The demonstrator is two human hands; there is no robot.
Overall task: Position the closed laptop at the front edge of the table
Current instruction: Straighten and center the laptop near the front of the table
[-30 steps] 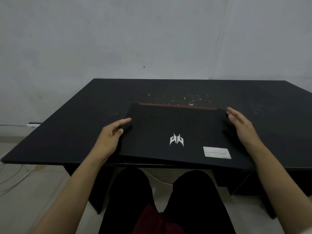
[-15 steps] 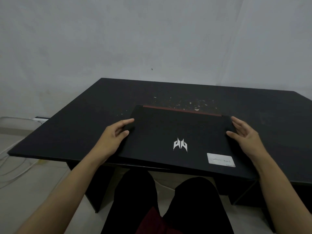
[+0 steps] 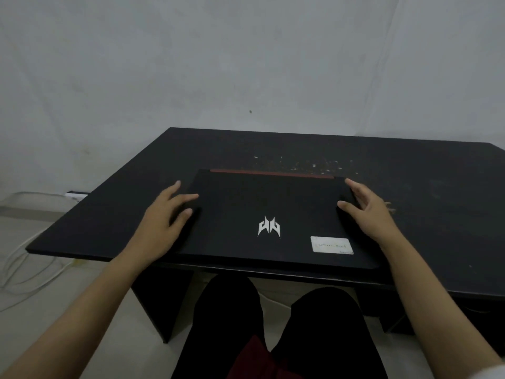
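Black laptop point(image 3: 269, 220) at table point(image 3: 437, 209) front | left hand point(image 3: 161, 220), right hand point(image 3: 369, 212) flank it, grips apart

Closed laptop point(image 3: 273, 214) lies flat on the black table point(image 3: 410, 187), lid up — matte black, with a silver angular logo in the middle and a white label at its near right corner. A red strip runs along its far edge. Its near edge sits right at the table's front edge — square to it, roughly centred.
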